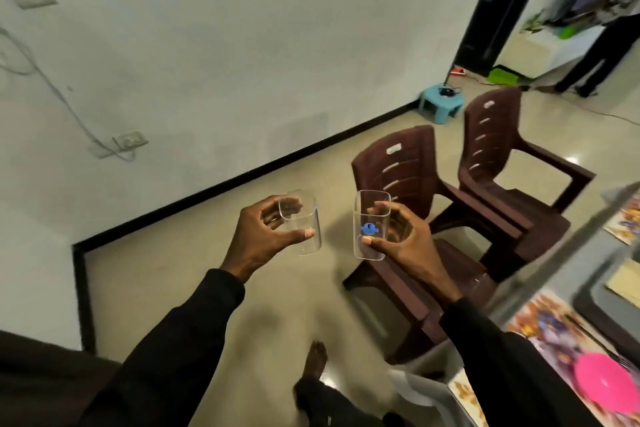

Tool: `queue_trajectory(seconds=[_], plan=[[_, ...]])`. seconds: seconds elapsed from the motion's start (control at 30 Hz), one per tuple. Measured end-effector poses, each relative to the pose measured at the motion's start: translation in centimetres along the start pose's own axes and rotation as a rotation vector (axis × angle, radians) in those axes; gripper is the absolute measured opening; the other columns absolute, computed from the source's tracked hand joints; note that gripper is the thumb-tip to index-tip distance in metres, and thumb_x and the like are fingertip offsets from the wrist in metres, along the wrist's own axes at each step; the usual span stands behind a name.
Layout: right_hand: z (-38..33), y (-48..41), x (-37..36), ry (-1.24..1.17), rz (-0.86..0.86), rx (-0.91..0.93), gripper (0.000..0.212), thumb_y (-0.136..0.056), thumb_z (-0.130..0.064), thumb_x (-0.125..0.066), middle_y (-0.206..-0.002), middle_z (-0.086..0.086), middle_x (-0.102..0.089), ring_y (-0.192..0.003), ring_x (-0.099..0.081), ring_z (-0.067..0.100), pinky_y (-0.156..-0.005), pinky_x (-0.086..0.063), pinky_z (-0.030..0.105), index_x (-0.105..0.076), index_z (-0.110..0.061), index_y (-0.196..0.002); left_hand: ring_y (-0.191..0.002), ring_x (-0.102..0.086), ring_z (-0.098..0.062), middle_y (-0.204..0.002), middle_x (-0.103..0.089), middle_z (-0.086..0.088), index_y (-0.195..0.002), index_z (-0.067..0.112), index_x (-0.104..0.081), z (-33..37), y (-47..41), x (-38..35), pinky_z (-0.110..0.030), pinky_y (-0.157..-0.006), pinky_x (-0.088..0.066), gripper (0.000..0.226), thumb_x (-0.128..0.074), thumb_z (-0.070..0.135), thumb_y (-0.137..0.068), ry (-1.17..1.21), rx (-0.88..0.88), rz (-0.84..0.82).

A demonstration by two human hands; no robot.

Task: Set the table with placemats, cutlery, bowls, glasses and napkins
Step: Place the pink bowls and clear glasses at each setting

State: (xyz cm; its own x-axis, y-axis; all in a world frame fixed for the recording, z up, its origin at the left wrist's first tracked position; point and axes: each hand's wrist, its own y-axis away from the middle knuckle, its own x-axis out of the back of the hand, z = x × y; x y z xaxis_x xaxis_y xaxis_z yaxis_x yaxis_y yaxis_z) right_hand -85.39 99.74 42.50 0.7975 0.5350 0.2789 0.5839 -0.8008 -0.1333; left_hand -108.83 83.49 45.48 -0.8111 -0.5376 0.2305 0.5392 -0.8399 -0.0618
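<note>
Above the floor, each hand [263, 236] [398, 236] grips a glass [301, 222] [370, 225].

blurred: grey glass table [559, 246], floral printed placemat [540, 326] | cut by right edge: round pink plastic bowl [604, 385]

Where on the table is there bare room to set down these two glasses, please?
Free: the near floral placemat beyond the pink bowl, and the grey table strip between it and the far placemat. Crowded around the bowl itself.
</note>
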Motion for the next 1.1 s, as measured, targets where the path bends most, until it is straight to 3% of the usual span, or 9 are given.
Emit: queue_trajectory(seconds=[0.23,0.53,0.7,1.1], plan=[[1.5,-13.8,-6.8,-0.037,-0.082,0.006,0.063,-0.071,-0.009,-0.091,-0.120,0.001,-0.071,-0.114,-0.067,0.017,-0.103,-0.053,0.046,-0.062,-0.011,-0.127,-0.111,-0.070,-0.007,-0.113,-0.077,0.008,-0.119,0.018,-0.072,-2.5,-11.3,5.3,-0.017,-0.098,-0.052,0.060,-0.097,0.013,-0.065,-0.015,0.072,0.078],[3.5,-31.3,-9.0,-0.062,-0.104,-0.013,0.066,-0.070,-0.008,-0.091,-0.124,0.001,-0.069,-0.119,-0.065,0.016,-0.106,-0.051,0.041,-0.060,-0.009,-0.128,-0.114,-0.070,-0.010,-0.117,-0.076,0.005,-0.122,0.019,-0.071,-4.2,-29.3,7.5,-0.036,-0.107,-0.052,0.065,-0.098,0.017,-0.064,-0.022,0.100,0.096],[5.5,-40.0,-7.1,-0.040,-0.032,-0.042,0.066,-0.069,-0.013,-0.092,-0.124,-0.002,-0.069,-0.119,-0.065,0.015,-0.106,-0.051,0.040,-0.061,-0.013,-0.127,-0.115,-0.070,-0.015,-0.116,-0.077,0.002,-0.120,0.020,-0.072,-5.6,-40.8,6.1,-0.045,-0.108,-0.051,0.063,-0.099,0.014,-0.063,0.010,0.084,0.024],[10.5,-60.6,-1.5,0.017,0.345,-0.163,0.065,-0.069,-0.016,-0.092,-0.122,-0.005,-0.070,-0.119,-0.064,0.015,-0.105,-0.052,0.039,-0.061,-0.018,-0.127,-0.114,-0.071,-0.015,-0.116,-0.077,0.001,-0.120,0.015,-0.072,-6.3,-73.1,-1.1,-0.044,-0.107,-0.053,0.065,-0.099,0.009,-0.061,0.038,-0.010,-0.346]])
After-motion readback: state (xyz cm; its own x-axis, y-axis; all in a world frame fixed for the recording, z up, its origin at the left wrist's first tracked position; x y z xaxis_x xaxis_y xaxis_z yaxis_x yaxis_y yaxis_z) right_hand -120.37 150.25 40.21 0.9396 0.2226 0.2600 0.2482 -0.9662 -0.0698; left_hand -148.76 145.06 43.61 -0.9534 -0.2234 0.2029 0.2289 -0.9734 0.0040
